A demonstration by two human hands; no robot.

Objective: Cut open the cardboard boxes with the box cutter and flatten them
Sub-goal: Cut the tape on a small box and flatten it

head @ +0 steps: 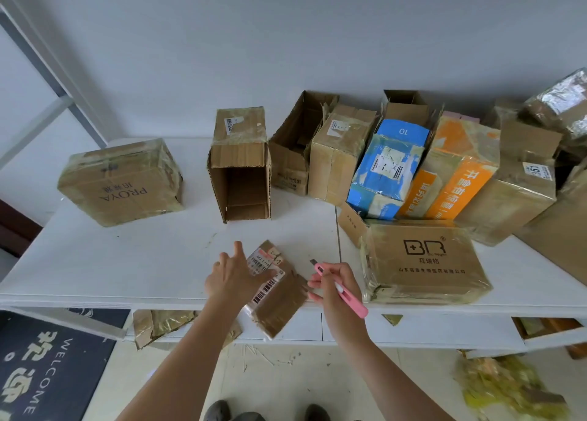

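Legible markings on the boxes and mat

"PROYA", upside down, is printed on the taped box [122, 182] at left; "BR" with Chinese characters beneath is on the flat box [425, 261] at right; "10", inverted, is on the blue box [389, 166]; "351" is on a white label of the brown box [521, 182]; "WELCOME" is on the dark floor mat [47, 366]. The barcode label digits on the small flattened box [276, 293] are too blurred to read.
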